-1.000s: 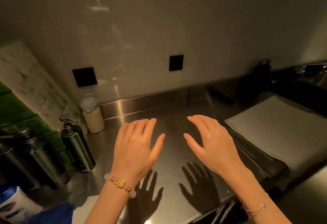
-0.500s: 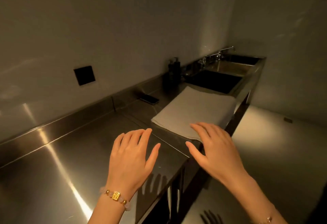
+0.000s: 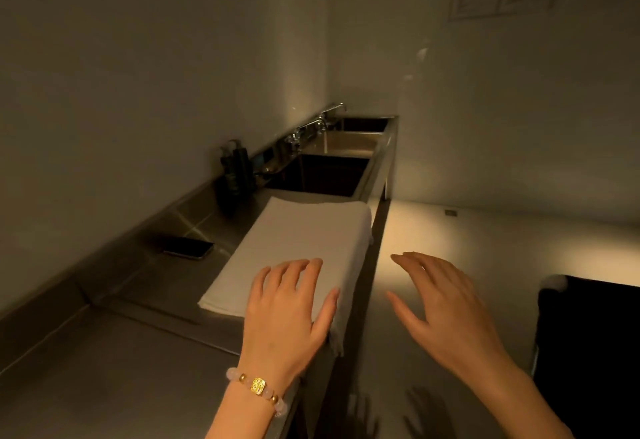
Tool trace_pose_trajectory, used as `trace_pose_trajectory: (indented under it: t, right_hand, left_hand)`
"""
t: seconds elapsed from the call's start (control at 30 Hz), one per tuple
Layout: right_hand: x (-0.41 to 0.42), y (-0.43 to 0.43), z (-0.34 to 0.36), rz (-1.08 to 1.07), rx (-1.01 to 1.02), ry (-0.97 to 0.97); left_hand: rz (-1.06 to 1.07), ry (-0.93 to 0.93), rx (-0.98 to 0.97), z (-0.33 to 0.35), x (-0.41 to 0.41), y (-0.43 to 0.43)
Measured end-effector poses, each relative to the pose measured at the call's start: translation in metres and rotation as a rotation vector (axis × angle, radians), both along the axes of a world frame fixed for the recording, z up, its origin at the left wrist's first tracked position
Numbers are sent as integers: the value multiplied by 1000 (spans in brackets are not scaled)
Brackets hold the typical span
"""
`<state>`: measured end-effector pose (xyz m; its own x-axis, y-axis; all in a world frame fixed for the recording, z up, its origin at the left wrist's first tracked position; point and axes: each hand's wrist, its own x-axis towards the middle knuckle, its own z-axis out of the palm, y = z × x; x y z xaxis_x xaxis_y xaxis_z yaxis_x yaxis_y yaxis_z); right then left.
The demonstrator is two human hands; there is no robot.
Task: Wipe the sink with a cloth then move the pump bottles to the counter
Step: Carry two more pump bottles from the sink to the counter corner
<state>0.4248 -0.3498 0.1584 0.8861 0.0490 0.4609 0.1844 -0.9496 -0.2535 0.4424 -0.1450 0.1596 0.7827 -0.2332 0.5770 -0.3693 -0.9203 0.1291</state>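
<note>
A folded white cloth (image 3: 294, 244) lies on the steel counter (image 3: 104, 362), its right edge hanging over the front. Beyond it the steel sink (image 3: 322, 175) has several basins in a row, with taps (image 3: 311, 126) along the wall. Two dark pump bottles (image 3: 237, 170) stand against the wall at the sink's near left corner. My left hand (image 3: 287, 317) hovers with spread fingers over the cloth's near end; whether it touches is unclear. My right hand (image 3: 440, 310) is open in the air, past the counter's front edge, above the floor. Neither hand holds anything.
A dark phone (image 3: 188, 248) lies on the counter left of the cloth. The wall runs along the counter's back. A lit floor (image 3: 485, 248) spreads to the right, with a black object (image 3: 588, 334) at the lower right.
The view has swung right along the counter, from the left-end bottles to the cloth and sink. Both hands stayed open and now sit over the cloth's near end and the floor.
</note>
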Motion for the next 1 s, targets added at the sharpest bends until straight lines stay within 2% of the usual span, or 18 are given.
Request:
trace_pose_trajectory:
  t: [0.37,0.53,0.73,1.0]
  right_hand:
    - [59,-53,3,-283,27,44]
    - [84,-80,-4,-365,21,73]
    - [139,-121,-19,-368,66,128]
    - [262,-198,-32,-292,22,8]
  left_hand:
    - [-321,2,-43,-6,116,-68]
    - [-389,-2,-79,-15,155,-99]
    - [-398,49,-54,-39,212,-142]
    - [-354,63,-6,-42,314,-215]
